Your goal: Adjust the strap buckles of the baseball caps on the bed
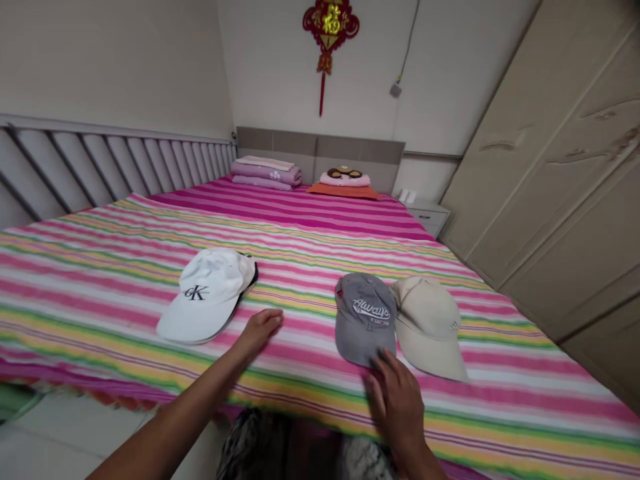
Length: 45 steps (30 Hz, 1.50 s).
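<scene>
Three caps lie on a striped bedsheet. A white cap with a black logo rests at the left, on top of a dark cap whose edge just shows. A grey cap with stitched lettering lies beside a beige cap, their sides touching. My left hand lies flat on the sheet just right of the white cap's brim, fingers out, holding nothing. My right hand reaches to the grey cap's brim, fingertips touching its front edge, fingers spread.
Folded purple bedding and an orange pillow with a soft toy sit at the headboard. A wardrobe stands along the right. A railing runs down the left. A nightstand is by the headboard.
</scene>
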Motion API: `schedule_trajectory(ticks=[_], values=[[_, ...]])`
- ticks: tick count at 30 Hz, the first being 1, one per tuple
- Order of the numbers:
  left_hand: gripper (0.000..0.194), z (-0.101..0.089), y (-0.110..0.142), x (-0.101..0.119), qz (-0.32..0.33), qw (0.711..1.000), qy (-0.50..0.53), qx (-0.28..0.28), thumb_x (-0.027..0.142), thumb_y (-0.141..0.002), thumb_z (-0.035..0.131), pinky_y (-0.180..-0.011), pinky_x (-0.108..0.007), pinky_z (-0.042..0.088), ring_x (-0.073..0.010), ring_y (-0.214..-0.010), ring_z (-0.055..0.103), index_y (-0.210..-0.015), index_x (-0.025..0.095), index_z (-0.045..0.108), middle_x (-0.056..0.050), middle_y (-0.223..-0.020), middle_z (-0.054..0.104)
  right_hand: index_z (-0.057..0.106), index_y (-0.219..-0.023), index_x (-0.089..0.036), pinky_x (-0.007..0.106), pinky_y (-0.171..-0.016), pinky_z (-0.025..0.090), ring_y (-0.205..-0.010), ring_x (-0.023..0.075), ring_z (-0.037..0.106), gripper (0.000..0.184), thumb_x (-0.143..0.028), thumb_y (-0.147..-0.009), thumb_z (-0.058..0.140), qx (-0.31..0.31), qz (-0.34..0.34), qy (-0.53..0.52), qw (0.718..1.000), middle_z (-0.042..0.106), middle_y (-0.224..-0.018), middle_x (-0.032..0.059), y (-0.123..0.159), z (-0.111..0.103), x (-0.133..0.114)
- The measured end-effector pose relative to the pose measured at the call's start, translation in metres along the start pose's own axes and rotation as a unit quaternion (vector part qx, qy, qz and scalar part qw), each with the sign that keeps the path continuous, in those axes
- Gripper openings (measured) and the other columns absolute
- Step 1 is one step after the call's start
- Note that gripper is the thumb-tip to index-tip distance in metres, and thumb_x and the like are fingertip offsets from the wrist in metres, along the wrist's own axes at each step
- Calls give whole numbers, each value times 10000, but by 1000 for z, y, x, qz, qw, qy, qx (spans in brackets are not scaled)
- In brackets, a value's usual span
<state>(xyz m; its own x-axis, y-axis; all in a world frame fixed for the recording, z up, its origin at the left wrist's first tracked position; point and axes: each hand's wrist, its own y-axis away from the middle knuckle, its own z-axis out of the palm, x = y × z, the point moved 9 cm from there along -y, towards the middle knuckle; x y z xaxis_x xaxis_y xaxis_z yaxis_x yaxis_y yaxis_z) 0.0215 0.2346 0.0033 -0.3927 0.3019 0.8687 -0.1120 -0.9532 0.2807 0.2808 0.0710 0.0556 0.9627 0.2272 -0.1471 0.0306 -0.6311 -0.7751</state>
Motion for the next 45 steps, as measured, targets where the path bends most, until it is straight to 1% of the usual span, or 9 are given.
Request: schedule_trajectory(ticks=[6,8,11,15,21,29,39,42,45], values=[[133,-110,57,12,0,993,12,114,78,-726,573,-575,-226,519,-149,-606,641,-854,101,597,-90,-690,667,545,-1048,-168,410,-745,450,-948,272,553,251,-257,-841,436,-3,-64,8,998,606,-1037,166,15,5,-33],[93,-134,68,14,-16,985,67,158,67,-754,533,-561,-228,529,-147,-586,643,-824,93,588,-95,-670,665,550,-1039,-186,418,-749,450,-936,274,562,251,-287,-853,414,-5,-59,5,998,619,-1022,154,18,7,-35],[105,-151,75,14,-40,971,126,199,69,-791,478,-541,-235,534,-147,-554,639,-737,85,566,-105,-626,654,563,-1005,-169,419,-733,453,-886,277,580,286,-336,-868,375,-16,-51,-10,999,637,-971,159,17,11,-34],[110,-153,74,14,-55,966,147,203,112,-795,495,-523,-257,530,-172,-561,644,-710,93,564,-114,-619,647,595,-929,-158,389,-682,449,-776,261,596,314,-369,-867,370,-66,-48,-25,996,659,-850,138,9,18,-31],[143,-149,79,18,-46,961,146,232,125,-820,467,-529,-224,514,-134,-542,633,-696,117,538,-74,-617,644,615,-874,-163,348,-670,441,-734,228,600,323,-366,-866,364,-122,-5,-27,992,672,-783,104,9,21,-29],[132,-138,81,28,-8,956,151,253,97,-811,452,-571,-213,507,-126,-598,636,-704,125,524,-52,-646,632,597,-957,-135,355,-668,434,-752,246,596,371,-402,-864,356,-139,65,3,988,666,-842,127,2,24,-13],[70,-138,65,62,80,947,175,257,105,-775,498,-543,-231,510,-128,-510,612,-721,149,502,-2,-544,574,613,-752,-173,304,-557,406,-625,214,582,403,-445,-861,337,-159,74,-37,984,651,-687,91,-4,23,-17],[98,-132,62,72,103,950,177,235,54,-732,518,-509,-217,492,-126,-495,607,-750,150,516,8,-551,580,609,-740,-181,307,-557,411,-635,226,593,407,-463,-852,337,-157,114,-79,978,653,-682,89,-3,23,-15],[174,-115,65,68,120,959,184,180,24,-682,551,-561,-239,508,-138,-564,625,-808,144,560,-18,-634,633,605,-740,-193,306,-562,427,-646,230,602,384,-484,-828,371,-188,171,-181,950,656,-691,79,4,34,-24]])
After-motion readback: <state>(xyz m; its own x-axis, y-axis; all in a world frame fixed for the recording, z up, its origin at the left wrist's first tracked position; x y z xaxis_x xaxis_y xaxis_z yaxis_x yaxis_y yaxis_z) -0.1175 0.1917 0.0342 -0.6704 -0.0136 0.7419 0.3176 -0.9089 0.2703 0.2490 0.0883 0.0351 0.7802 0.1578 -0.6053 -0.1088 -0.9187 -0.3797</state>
